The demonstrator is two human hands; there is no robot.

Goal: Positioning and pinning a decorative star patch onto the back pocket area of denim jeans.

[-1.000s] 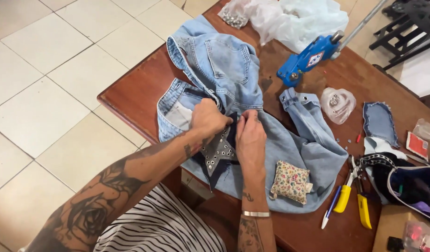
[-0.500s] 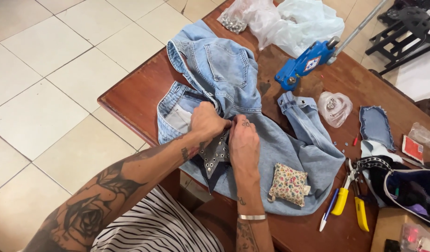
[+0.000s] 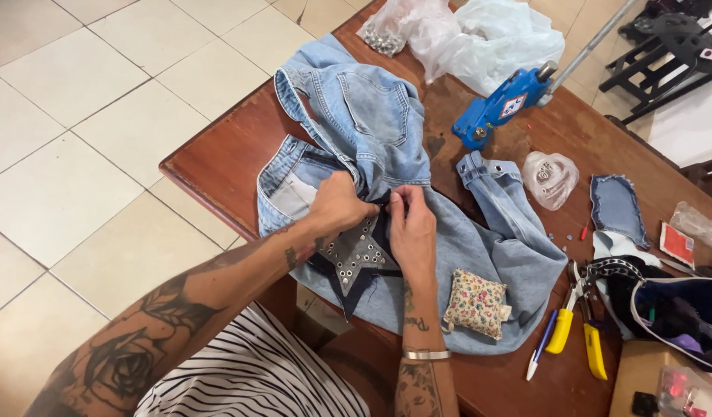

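Light blue jeans point(image 3: 371, 123) lie spread on a brown wooden table point(image 3: 225, 162). A dark star-shaped patch with metal studs point(image 3: 357, 255) lies on the denim near the table's front edge. My left hand point(image 3: 337, 207) presses on the denim at the patch's upper left tip. My right hand point(image 3: 411, 228) pinches the fabric at the patch's top, fingers closed; whether it holds a pin is too small to tell. Both hands nearly touch each other.
A floral pincushion point(image 3: 475, 303) lies right of my right hand. Yellow-handled pliers point(image 3: 574, 328) and a blue pen point(image 3: 540, 346) lie further right. A blue press tool point(image 3: 496, 106), plastic bags point(image 3: 479, 31), a denim scrap point(image 3: 617, 208) and a dark bag point(image 3: 673, 309) crowd the far side. Tiled floor lies left.
Both hands stay at the top of the star patch. The right hand's fingers have shifted slightly on the fabric, and the view has moved a little.
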